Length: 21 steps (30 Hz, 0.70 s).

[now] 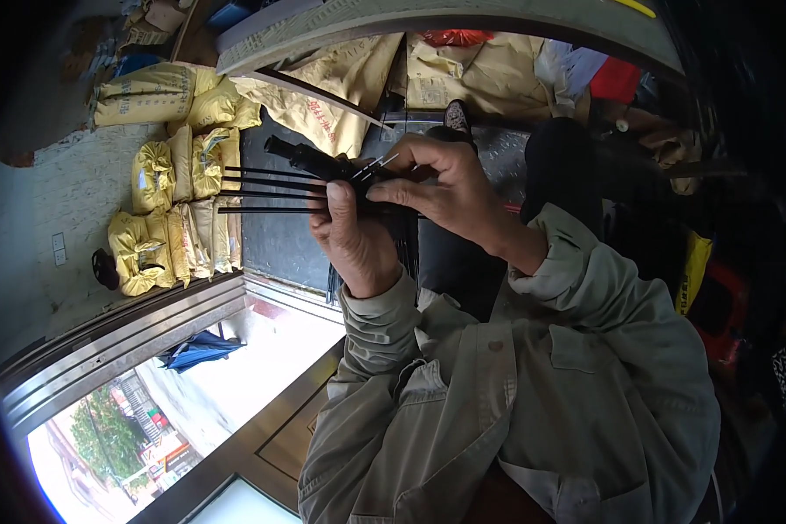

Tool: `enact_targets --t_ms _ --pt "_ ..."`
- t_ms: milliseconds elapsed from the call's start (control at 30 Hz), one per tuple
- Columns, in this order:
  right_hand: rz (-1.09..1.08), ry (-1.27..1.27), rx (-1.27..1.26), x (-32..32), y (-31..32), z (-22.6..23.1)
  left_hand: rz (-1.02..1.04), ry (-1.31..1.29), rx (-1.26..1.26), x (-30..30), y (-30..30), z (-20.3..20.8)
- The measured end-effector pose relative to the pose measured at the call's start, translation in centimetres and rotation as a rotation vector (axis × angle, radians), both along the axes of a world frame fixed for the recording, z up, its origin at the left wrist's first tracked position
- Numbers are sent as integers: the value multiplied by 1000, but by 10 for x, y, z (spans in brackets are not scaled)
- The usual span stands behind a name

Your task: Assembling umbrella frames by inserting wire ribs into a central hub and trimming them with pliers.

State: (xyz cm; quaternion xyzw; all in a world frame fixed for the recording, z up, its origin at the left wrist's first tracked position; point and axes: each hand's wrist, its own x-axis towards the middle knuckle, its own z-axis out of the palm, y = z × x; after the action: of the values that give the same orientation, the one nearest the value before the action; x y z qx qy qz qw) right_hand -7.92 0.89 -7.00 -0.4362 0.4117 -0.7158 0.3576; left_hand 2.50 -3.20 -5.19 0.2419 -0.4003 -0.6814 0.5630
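In front of my body I hold what looks like a black umbrella frame [310, 160], its thick tubular end pointing to the far left. Several thin black ribs [275, 195] fan out leftward from the grip of my left hand [356, 240], whose thumb presses on them. My right hand [454, 194] is closed in a pinch at the frame's middle, thumb and fingertips on the ribs. Thin silvery rod ends [374, 166] stick out beside those fingertips. More dark ribs [406, 249] hang down behind my left wrist. Exactly what the right fingertips pinch is partly hidden.
Yellow filled sacks [153, 179] are stacked against the left wall. Large brown paper sacks [472, 74] lie ahead, beyond my feet. A blue umbrella [201, 349] lies past the doorway sill at lower left. A yellow item [693, 271] and a red object [720, 306] are at right.
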Motion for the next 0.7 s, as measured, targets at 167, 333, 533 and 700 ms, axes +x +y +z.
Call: enact_targets --t_ms 167,333,533,700 --pt "-101 110 17 4 -4 -4 71 -67 -76 -3 5 -2" --pt "136 19 106 -15 -7 0 162 -171 -156 -9 7 -7" --pt "-6 -14 119 -2 2 1 15 -78 -111 -14 12 -8" --pt "-93 46 -69 0 7 -4 -107 58 21 -8 10 -7"
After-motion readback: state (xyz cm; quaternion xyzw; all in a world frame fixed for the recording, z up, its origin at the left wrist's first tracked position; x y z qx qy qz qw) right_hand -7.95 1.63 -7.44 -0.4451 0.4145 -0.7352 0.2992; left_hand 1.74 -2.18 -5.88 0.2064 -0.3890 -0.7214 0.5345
